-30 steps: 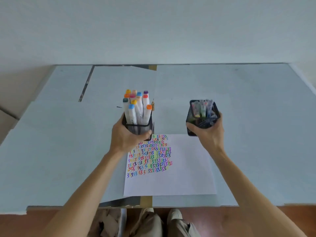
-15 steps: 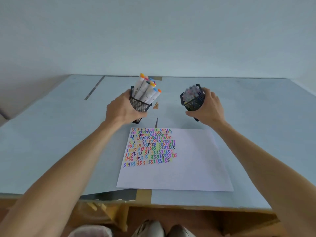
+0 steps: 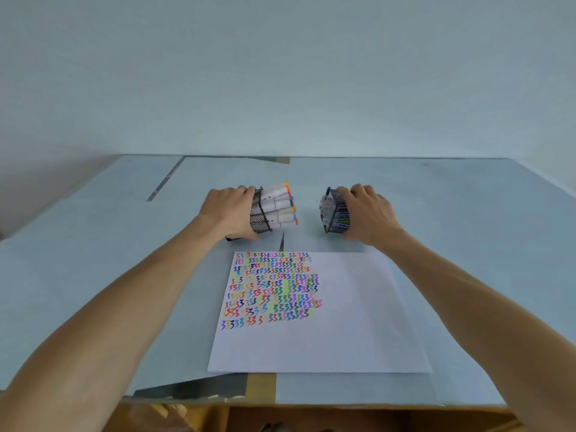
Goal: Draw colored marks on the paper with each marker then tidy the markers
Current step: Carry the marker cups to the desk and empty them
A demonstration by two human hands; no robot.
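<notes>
A white sheet of paper (image 3: 349,307) lies on the table, its upper left filled with rows of coloured squiggles (image 3: 271,288). Beyond it, my left hand (image 3: 227,210) grips a black mesh cup (image 3: 260,213) tipped on its side, mouth to the right. Several white markers (image 3: 280,207) with coloured caps stick out of it. My right hand (image 3: 367,213) grips a second black mesh cup (image 3: 336,210), also tipped over, mouth facing left. Its markers (image 3: 325,207) are blurred.
The pale blue table (image 3: 467,244) reaches back to a plain wall. Dark gaps show between its cover sheets at the back left (image 3: 165,179) and at the front edge (image 3: 199,388). Wooden parts (image 3: 187,416) show below the front edge.
Both cups have gone from upright to lying sideways, mouths turned toward each other, and were carried farther from me. The camera view has tilted up.
</notes>
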